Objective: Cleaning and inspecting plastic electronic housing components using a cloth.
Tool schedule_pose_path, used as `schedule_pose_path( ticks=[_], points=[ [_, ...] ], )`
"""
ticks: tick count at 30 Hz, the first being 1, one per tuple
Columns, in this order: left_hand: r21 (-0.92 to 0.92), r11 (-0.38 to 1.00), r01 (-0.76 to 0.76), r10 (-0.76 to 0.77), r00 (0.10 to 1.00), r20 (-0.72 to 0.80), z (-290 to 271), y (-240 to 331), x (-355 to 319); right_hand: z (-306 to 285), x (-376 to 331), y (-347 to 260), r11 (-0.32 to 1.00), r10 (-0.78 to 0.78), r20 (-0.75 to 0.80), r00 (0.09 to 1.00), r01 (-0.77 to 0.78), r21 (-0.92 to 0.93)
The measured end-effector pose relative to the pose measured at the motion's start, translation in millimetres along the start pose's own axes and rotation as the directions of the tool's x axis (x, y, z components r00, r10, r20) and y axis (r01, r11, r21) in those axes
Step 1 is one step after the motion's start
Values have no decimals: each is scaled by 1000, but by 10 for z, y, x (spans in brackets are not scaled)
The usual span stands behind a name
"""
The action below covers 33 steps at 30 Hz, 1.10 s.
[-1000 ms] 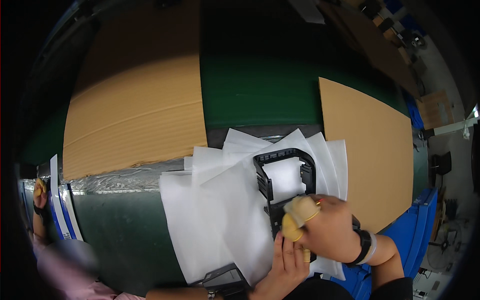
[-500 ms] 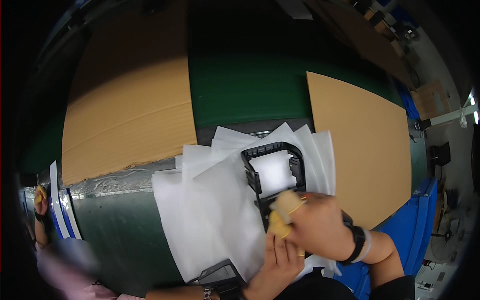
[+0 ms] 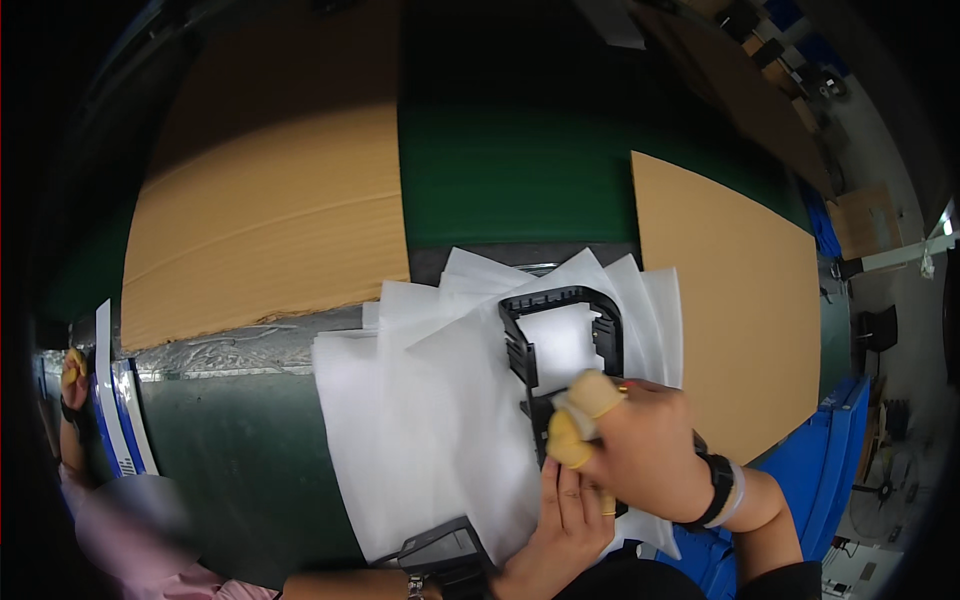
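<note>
A black plastic frame [image 3: 516, 345] with a large rectangular opening lies on fanned white foam sheets [image 3: 430, 420]. My left hand [image 3: 560, 535] rests at the frame's near end, its fingers lying together and holding it there. Curled over the same end is my right hand [image 3: 650, 435], with yellow and beige finger covers on its digits. Its fingers are closed and slightly blurred; whatever they hold is hidden. Beside my left wrist sits a separate black plastic part [image 3: 440, 548], partly behind the forearm.
Cardboard sheets lie to the left [image 3: 270, 240] and right [image 3: 730, 310] on the green surface. A blue bin [image 3: 840, 440] stands at the right. Another person's hand [image 3: 73, 380] and pink sleeve [image 3: 150, 545] show at the far left, near blue-and-white strips [image 3: 125, 410].
The whole view has shifted a little, so the frame and sheets appear farther right. My right hand has turned slightly at the frame's near end; my left hand stays against it.
</note>
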<state>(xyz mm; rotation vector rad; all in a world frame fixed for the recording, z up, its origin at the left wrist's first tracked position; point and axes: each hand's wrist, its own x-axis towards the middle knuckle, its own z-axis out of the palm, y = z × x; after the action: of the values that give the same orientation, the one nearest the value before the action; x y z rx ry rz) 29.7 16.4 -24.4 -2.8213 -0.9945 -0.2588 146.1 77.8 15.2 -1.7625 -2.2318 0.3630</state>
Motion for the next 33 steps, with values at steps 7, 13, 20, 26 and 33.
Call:
schedule_pose_path(
  ticks=[7,13,20,26,33],
  points=[
    [-26,999,29,-30,998,-60,18,-47,-7,-43,6,107,998,-53,-19,998,52,-38],
    [-34,999,-17,22,991,134,-59,32,-55,85,16,-11,981,-182,-43,982,179,-75],
    [-20,1000,-23,22,999,-49,-7,-32,10,17,-38,52,1000,-17,-15,1000,16,-27],
    [-63,998,-5,0,996,-89,-17,-74,0,51,-121,107,998,-54,-79,995,51,-36],
    [-48,999,-20,24,996,86,79,33,-136,138,-53,-49,985,-157,-32,987,154,-81]
  ],
)
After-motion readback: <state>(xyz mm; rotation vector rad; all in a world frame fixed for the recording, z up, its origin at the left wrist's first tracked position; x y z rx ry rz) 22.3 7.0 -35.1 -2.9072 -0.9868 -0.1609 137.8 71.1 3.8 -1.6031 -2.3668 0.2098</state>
